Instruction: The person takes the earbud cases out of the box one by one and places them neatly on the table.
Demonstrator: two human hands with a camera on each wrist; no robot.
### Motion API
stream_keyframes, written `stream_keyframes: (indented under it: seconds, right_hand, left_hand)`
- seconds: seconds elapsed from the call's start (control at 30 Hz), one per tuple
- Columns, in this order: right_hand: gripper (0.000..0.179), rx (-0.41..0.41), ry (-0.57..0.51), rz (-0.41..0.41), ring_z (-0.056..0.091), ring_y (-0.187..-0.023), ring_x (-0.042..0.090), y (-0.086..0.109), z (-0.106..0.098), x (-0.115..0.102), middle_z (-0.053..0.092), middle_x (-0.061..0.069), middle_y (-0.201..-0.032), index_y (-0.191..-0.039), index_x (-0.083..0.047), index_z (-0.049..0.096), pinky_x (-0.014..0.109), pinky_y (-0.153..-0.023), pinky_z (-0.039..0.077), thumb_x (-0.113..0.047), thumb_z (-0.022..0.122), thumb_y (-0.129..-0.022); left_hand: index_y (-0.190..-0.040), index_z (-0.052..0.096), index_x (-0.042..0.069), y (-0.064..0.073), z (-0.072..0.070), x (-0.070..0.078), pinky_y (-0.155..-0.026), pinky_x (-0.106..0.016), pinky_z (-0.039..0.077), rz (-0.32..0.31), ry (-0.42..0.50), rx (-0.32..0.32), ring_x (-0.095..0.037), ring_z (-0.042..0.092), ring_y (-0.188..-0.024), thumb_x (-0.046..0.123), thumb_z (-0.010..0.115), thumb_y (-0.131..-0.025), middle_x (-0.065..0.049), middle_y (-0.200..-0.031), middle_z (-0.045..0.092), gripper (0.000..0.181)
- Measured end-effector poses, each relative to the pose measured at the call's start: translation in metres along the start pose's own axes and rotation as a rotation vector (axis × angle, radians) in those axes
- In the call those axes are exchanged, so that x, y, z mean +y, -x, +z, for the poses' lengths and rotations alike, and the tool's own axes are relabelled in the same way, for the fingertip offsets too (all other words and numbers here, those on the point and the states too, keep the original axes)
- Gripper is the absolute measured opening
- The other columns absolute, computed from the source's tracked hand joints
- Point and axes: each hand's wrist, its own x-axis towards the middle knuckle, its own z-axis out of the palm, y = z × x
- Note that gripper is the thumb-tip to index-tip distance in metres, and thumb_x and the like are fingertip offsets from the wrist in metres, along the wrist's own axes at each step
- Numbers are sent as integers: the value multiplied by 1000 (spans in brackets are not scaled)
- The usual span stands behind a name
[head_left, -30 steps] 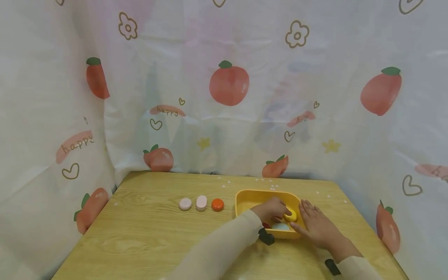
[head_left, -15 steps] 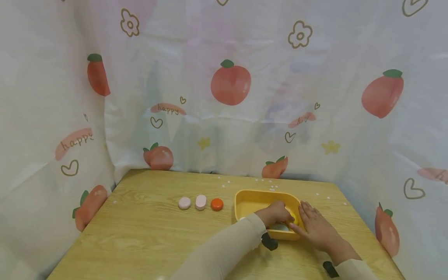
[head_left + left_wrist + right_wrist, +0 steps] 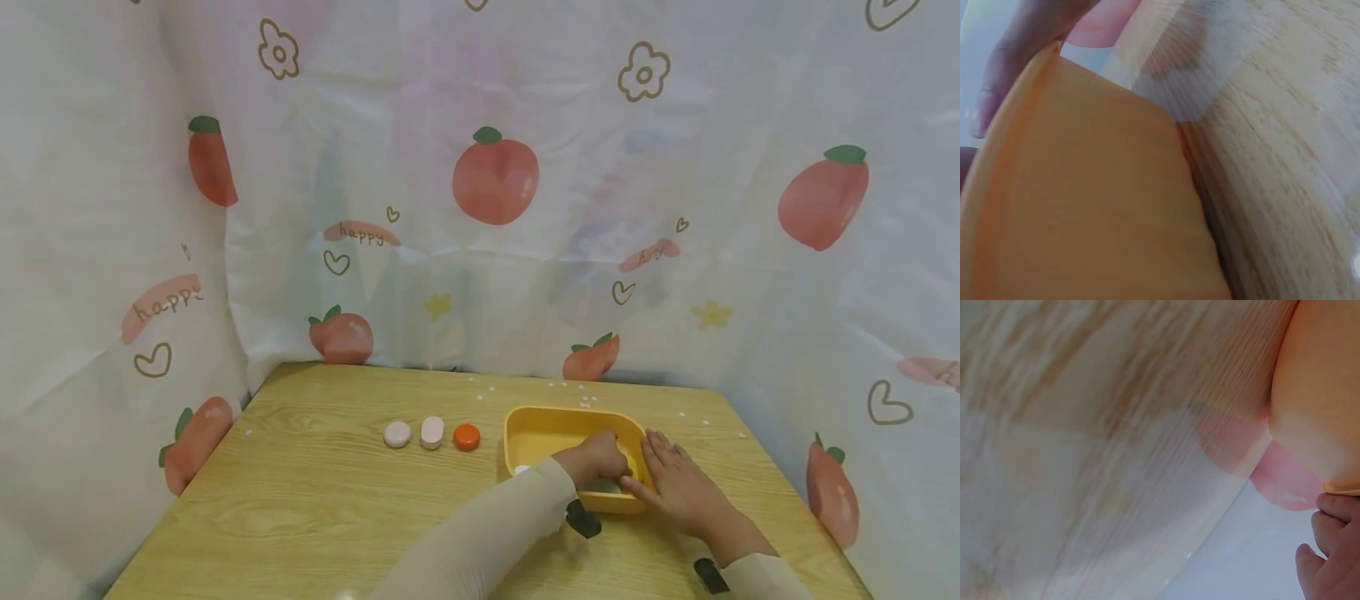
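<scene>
My left hand [image 3: 600, 460] reaches down inside a yellow-orange plastic tub [image 3: 536, 414]. Its fingers are curled over a yellow rounded piece [image 3: 636, 472] near the tub's right wall and hide most of it. Below that hand, a pale bluish piece [image 3: 606, 486] shows in the tub, and a bit of white [image 3: 521, 470] shows by the sleeve. Along the tub's right side rests my right hand [image 3: 678, 487], fingers straight, thumb over the rim. In the right wrist view, fingers [image 3: 1332, 531] lie by the tub's edge; the left wrist view is mostly the tub's wall [image 3: 1097, 181].
Left of the tub, a whitish round piece [image 3: 397, 434], a pale pink oval piece [image 3: 432, 431] and an orange-red round piece [image 3: 467, 437] lie in a row on the wooden table [image 3: 300, 508]. Small white specks dot its far side. A fruit-print curtain [image 3: 420, 275] stands behind.
My left hand has shifted slightly right and lower over the yellow piece, covering more of it. A red piece visible below the hand earlier is hidden now. The right hand stays at the tub.
</scene>
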Motion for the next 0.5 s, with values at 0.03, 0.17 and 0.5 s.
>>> stream_keyframes:
  seconds: [0.03, 0.17, 0.5]
  right_hand:
    - [87, 1, 2, -2, 18, -140, 47, 0, 0, 0, 20, 31, -153, -144, 16, 29, 62, -109, 18, -55, 47, -98]
    - [86, 0, 4, -4, 18, -140, 47, 1, -2, -1, 20, 31, -153, -144, 16, 29, 62, -109, 18, -55, 46, -98]
    - [85, 6, -13, -7, 17, -140, 47, 1, -1, 0, 20, 30, -153, -145, 16, 27, 62, -110, 17, -54, 45, -100]
  left_hand:
    - [-131, 55, 4, 0, -1, 0, -80, -20, 46, 0, 2, -3, -16, 53, -82, 4, 76, -76, -4, -103, 62, 60]
    - [-137, 51, 4, 3, -8, 2, -68, -26, 52, 6, 133, -49, -18, 57, -70, -6, 69, -79, -7, -93, 60, 62]
    - [-137, 55, 12, 8, -24, 0, -64, -33, 58, 21, 254, -46, -19, 57, -63, -14, 65, -79, -6, -87, 56, 64]
